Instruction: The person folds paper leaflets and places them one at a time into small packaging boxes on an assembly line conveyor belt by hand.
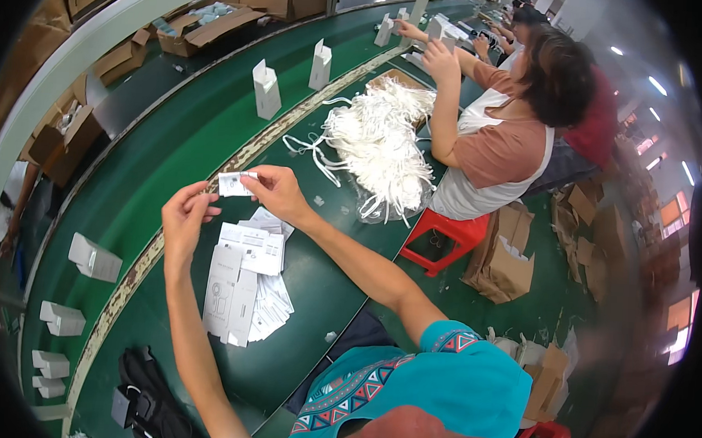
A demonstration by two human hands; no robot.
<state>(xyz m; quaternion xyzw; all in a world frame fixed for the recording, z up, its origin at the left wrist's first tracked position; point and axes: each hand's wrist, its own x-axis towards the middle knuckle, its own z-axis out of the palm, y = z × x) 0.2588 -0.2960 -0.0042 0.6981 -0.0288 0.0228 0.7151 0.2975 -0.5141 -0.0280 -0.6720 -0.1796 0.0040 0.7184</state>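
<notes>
My right hand [278, 192] pinches a small white printed leaflet [233, 184] between thumb and fingers, above the green worktable. Close to the leaflet's left edge is my left hand [185, 218], its fingers loosely bent and apart with nothing visible in them. Below the hands lies a loose pile of white printed leaflets [259, 250], spread in several layers. A flat, unfolded white box [230, 296] with line drawings rests beside the pile, partly under it.
A green conveyor [158, 148] curves past on the left, carrying several upright white boxes [266, 90]. Ahead on the table is a heap of white cords [382, 142]. A co-worker [511, 132] sits to the right beyond a red stool [448, 239]. A black bag [151, 398] lies near left.
</notes>
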